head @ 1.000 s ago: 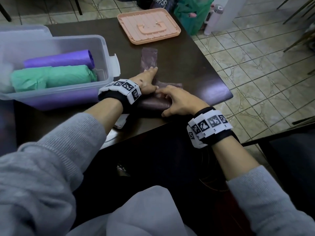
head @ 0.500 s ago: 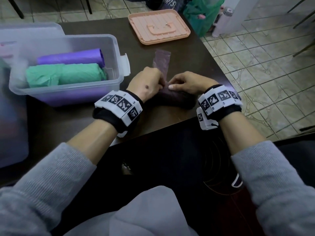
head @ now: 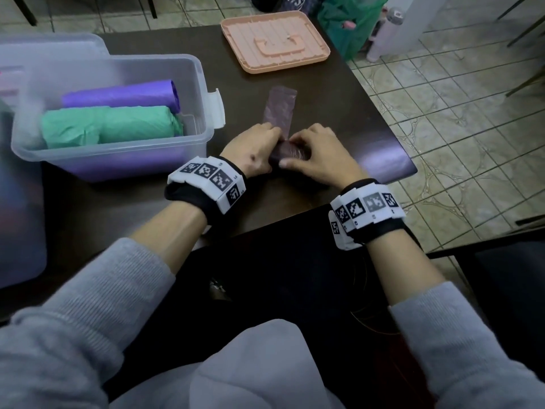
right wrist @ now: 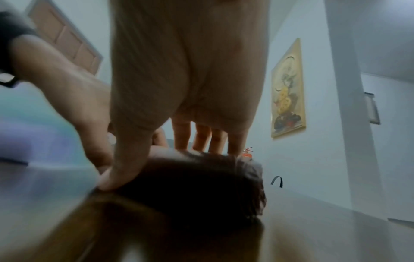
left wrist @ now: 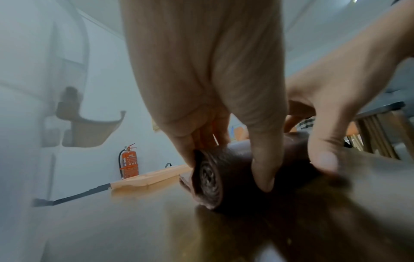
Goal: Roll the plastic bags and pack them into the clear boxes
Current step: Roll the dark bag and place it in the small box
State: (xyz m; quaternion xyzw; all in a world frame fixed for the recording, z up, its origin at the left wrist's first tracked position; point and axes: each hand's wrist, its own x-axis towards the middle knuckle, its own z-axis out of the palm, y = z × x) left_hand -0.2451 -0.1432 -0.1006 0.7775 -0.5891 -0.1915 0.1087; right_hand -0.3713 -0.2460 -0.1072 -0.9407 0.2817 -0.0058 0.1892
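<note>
A dark brown plastic bag (head: 290,152) lies partly rolled on the dark table (head: 339,93); its flat unrolled strip (head: 280,109) stretches away from me. My left hand (head: 253,150) grips the left end of the roll (left wrist: 215,179), thumb in front and fingers behind. My right hand (head: 317,156) curls over the right part of the roll (right wrist: 190,180), thumb pressed on its near side. A clear box (head: 203,93) at the left holds a purple roll (head: 124,94) and a green roll (head: 109,125).
A peach tray-like lid (head: 274,39) lies at the table's far edge. Another clear lid or box (head: 20,202) sits at the far left. The table's right edge (head: 395,160) drops to a tiled floor. A green bag (head: 351,22) stands on the floor beyond.
Both hands went from pressing flat on the bag to curling round its roll. The roll has advanced away from me and the flat strip has become shorter.
</note>
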